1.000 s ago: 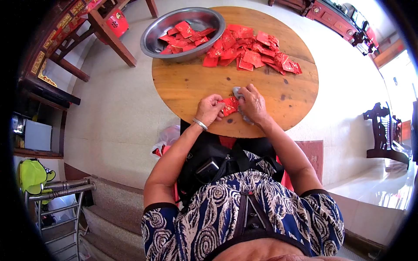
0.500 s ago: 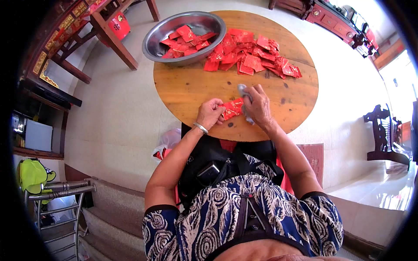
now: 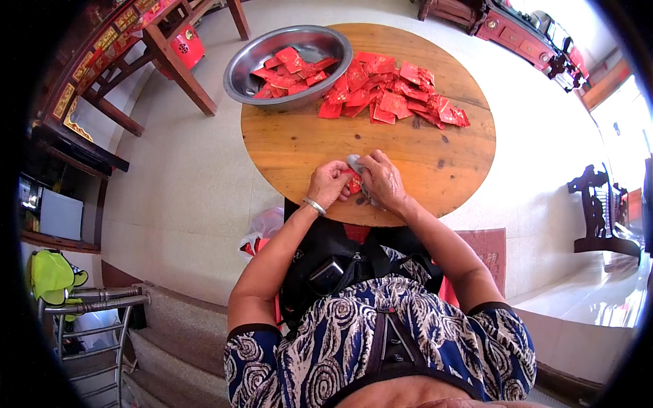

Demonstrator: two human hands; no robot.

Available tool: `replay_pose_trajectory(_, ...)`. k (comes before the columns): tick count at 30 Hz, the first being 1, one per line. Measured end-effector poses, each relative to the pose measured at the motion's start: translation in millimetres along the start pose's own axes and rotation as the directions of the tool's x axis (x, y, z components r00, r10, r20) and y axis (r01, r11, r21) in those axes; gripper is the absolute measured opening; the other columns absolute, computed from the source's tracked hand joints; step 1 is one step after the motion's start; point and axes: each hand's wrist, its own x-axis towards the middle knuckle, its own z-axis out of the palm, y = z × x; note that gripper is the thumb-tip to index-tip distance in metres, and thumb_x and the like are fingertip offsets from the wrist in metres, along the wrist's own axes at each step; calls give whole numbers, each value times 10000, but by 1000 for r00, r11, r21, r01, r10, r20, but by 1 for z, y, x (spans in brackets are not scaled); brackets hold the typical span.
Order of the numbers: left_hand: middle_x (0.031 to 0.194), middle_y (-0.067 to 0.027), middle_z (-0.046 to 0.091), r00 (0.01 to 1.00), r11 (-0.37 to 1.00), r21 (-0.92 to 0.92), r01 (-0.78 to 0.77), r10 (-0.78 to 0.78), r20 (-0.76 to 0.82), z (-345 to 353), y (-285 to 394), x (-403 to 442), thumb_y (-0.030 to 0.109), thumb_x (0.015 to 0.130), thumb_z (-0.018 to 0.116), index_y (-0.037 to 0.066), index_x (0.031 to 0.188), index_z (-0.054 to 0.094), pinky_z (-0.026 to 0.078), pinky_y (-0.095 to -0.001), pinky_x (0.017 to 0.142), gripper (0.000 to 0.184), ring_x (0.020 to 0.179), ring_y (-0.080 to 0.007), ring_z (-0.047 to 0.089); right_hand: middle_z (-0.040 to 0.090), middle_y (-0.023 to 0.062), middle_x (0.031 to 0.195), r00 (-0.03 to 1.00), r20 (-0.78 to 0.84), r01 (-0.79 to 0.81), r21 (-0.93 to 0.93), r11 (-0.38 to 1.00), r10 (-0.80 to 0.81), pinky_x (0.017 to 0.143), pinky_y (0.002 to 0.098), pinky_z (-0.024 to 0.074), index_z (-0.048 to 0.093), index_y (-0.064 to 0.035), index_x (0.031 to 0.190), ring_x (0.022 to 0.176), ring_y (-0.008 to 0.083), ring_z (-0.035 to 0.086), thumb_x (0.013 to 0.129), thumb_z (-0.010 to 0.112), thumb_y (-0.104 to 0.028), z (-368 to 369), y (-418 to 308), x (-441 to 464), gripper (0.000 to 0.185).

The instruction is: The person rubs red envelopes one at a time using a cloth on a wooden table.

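Observation:
My left hand (image 3: 328, 184), with a bangle at the wrist, pinches one end of a red envelope (image 3: 354, 182) near the front of the round wooden table (image 3: 292, 149). Closed around a grey cloth (image 3: 369, 198), my right hand (image 3: 383, 179) presses it over the other end of that envelope. Much of the envelope is hidden beneath the fingers and the cloth. Farther back lies a loose pile of red envelopes with gold print (image 3: 394, 92). At the table's back left, a metal basin (image 3: 238, 71) holds several more red envelopes (image 3: 292, 64).
A plastic bag (image 3: 266, 223) stands below the table's left front edge. Wooden furniture (image 3: 180, 71) is at the left, near steps (image 3: 183, 326) with a metal railing (image 3: 126, 299). A dark carved wooden piece (image 3: 602, 211) stands at the right.
My right hand and the cloth have moved left along the envelope, close to my left hand. Less of the envelope shows now. My left hand stays nearly in place, still pinching it.

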Motion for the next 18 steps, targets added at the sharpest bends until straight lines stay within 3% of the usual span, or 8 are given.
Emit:
replay_pose_trajectory(13,678,-16,600,1000,999,-42,-4,4,-11,-1,-5,0,76,886,611,24,1011,570,508,-224,424,142,500,-80,579,531,143,894,1000,4,21,-137,990,-21,741,437,489,586,-68,933,889,340,561,735,606,-49,-14,9,1,200)
replay_pose_trajectory(18,681,-12,601,1000,999,-41,-2,2,0,-2,-4,-1,77,886,614,27,996,567,504,-220,421,129,499,-77,578,539,139,886,997,-50,-58,-174,983,50,742,442,491,591,-71,906,862,340,574,727,599,-50,-22,24,2,180)
